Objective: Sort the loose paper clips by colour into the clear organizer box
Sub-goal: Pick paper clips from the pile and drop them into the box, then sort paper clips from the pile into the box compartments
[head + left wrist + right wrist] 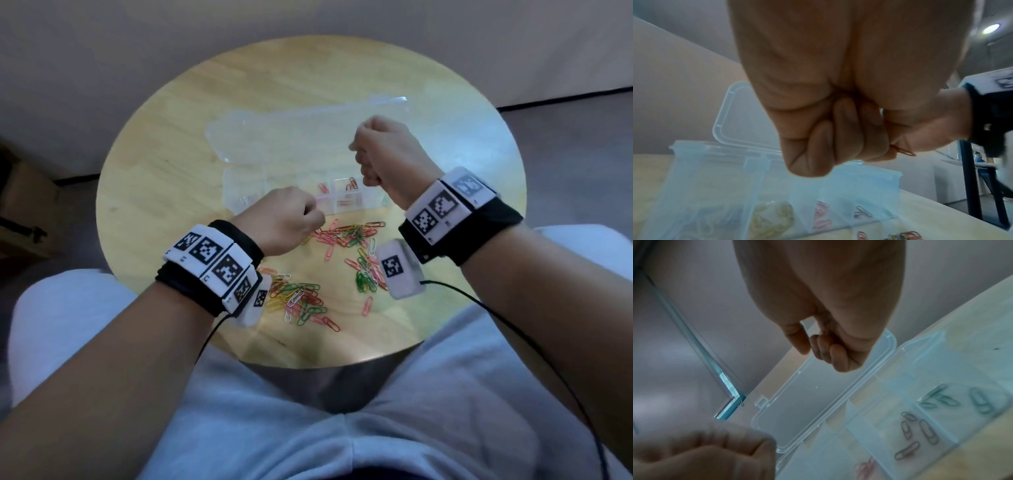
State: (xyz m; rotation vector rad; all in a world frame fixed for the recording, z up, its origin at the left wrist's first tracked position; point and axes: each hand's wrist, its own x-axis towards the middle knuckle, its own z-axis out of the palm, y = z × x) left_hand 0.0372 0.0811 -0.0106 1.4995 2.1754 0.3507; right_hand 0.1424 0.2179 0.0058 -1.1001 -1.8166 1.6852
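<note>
The clear organizer box (236,192) lies open mid-table, its lid (291,133) flat behind it. Some compartments hold sorted clips: red ones (344,202), yellow ones (772,216), green ones (937,397). Loose mixed-colour paper clips (349,234) lie in heaps in front of the box. My left hand (313,214) hovers at the box's front edge in a fist, and a red paper clip (902,150) sticks out of its pinch. My right hand (359,161) is raised over the right part of the box, fingers (838,353) curled, with nothing visible in them.
The round wooden table (164,164) ends close to my lap. Two more clip heaps lie near its front, one (301,301) by my left wrist and one (368,274) under my right wrist. Cables run from both wrist cameras.
</note>
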